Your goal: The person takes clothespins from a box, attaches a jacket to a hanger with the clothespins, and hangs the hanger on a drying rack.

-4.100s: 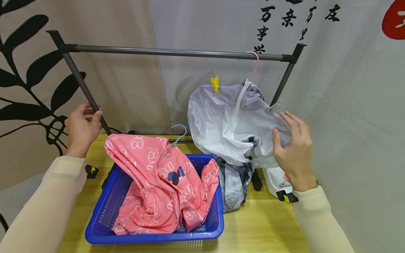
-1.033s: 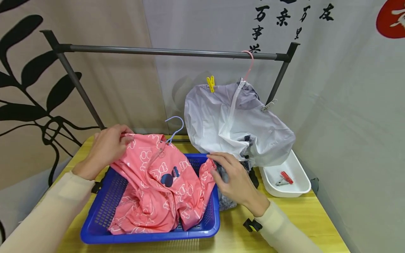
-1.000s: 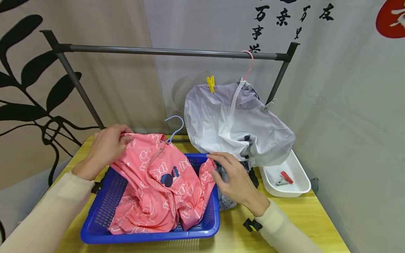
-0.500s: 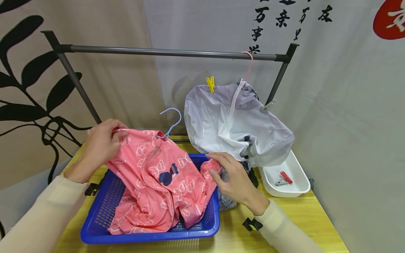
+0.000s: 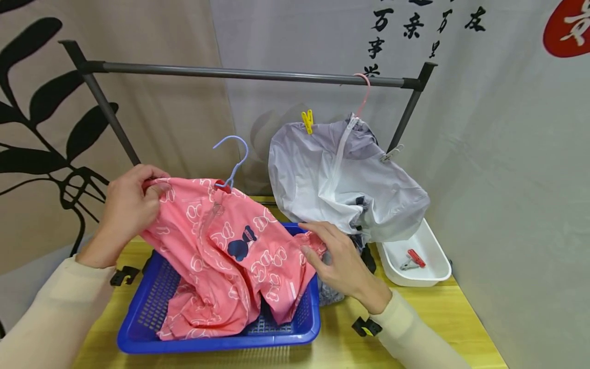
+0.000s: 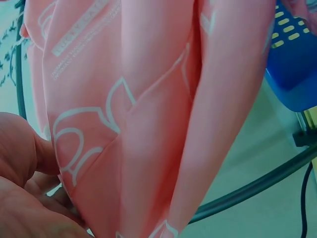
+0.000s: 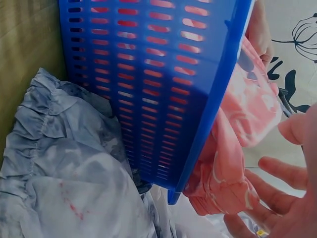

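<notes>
My left hand (image 5: 131, 212) pinches the shoulder of a pink printed jacket (image 5: 226, 261), and the left wrist view shows thumb and fingers at the edge of its cloth (image 6: 148, 119). A blue hanger's hook (image 5: 244, 154) rises out of the collar; the rest of that hanger is hidden. The lower part of the jacket lies in a blue plastic basket (image 5: 193, 346). My right hand (image 5: 343, 269) is at the basket's right rim beside the jacket's cuff (image 7: 223, 196). Its fingers are loosely spread, and whether they touch the cuff I cannot tell.
A dark rack's bar (image 5: 249, 75) spans the back. From it, on a pink hanger (image 5: 367, 95), hangs a grey-white jacket (image 5: 309, 169) with a yellow clothespin (image 5: 307, 121) and a pale clip (image 5: 392, 153). A white tray (image 5: 398, 275) holds a red clothespin (image 5: 417, 258).
My left hand went from the rack post to the pink jacket's shoulder, then lifted it up and leftward; the hook rose too. The right hand left the grey-white jacket for the pink cuff.
</notes>
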A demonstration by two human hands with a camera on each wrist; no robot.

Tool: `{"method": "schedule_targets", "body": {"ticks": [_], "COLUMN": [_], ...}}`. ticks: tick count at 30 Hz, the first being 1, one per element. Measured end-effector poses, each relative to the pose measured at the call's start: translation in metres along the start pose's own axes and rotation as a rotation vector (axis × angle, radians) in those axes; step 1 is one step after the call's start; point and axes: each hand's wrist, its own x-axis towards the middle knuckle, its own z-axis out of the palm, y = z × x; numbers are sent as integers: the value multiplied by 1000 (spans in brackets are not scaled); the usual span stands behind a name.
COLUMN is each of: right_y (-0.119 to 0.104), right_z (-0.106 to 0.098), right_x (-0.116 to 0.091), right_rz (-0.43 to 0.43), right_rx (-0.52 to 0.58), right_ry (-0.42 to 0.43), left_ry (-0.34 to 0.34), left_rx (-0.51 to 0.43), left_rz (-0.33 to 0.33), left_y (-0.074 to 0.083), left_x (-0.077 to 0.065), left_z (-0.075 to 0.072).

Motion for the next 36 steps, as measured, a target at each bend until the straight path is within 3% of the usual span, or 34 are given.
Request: {"method": "schedule_targets", "body": {"ticks": [15, 20, 28, 36], "right_y": [-3, -6, -10, -9], "right_z": [0, 3, -1, 1], "right_x": [8, 13, 23, 32], "right_rz": [-17, -27, -8, -3], "right_rx": [35, 67, 109, 148], "right_ry": [32, 58, 127, 122], "left_ry": [42, 74, 145, 107], "left_rx": [-103, -120, -130, -161], "left_rz": [-203, -241, -198, -118], "left_y": [2, 8, 19, 23], "left_x": [-7, -13, -21, -31], "left_z": [-24, -27, -28, -23]}}
